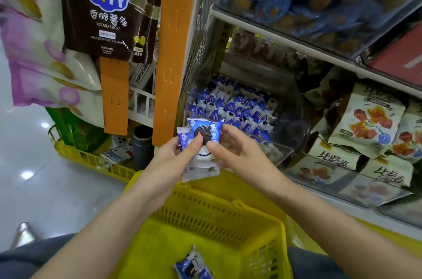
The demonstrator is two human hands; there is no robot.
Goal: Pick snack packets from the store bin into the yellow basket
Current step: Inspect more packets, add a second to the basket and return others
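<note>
while both hands' fingers [196, 141] pinch it above the yellow basket [228, 217], the snack packet [201, 137] shows blue-white wrap

At the upper left of the frame, a dark hanging snack bag [109, 9] reads "脆升升", "香脆薯条", "POTATO STICKS" and, blurred, apparently "GRILLED WAGYU FLAVOR". Beige packets [338, 157] at lower right read "比萨卷".

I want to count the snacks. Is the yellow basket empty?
Not empty. One blue snack packet already lies on the yellow basket floor. Both hands hold more packets above it, not in yet.
</note>
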